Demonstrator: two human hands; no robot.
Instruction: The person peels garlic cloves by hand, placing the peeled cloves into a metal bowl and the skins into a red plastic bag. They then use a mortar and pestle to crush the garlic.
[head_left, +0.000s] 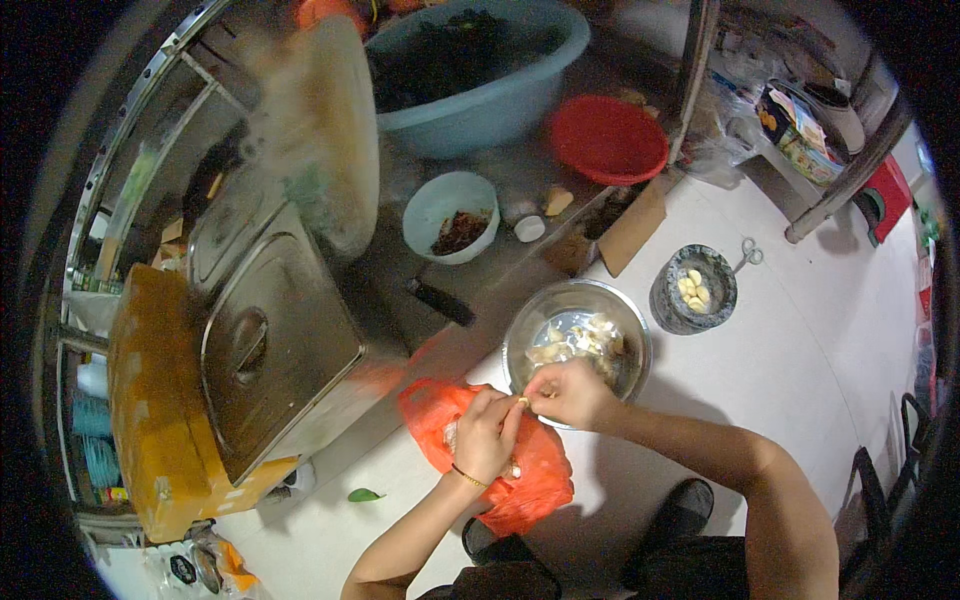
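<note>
A small pale garlic clove (523, 402) is pinched between the fingertips of my left hand (484, 435), which wears a thin bracelet. My right hand (574, 391) meets it from the right, fingertips touching the same clove. Below both hands lies an orange-red plastic bag (536, 480), partly hidden by the left hand. A steel basin (640, 337) beyond them holds garlic pieces and skins (589, 337). To its right, a dark stone mortar (673, 315) contains several peeled cloves (694, 291). Scissors (750, 255) lie beside the mortar.
A low dark surface carries a kitchen knife's black handle (444, 301), a pale bowl of dark reddish food (450, 187), a red plastic basin (609, 142) and a large blue tub (480, 112). Lidded steel container (285, 337) stands left. A green leaf (365, 495) lies on the floor.
</note>
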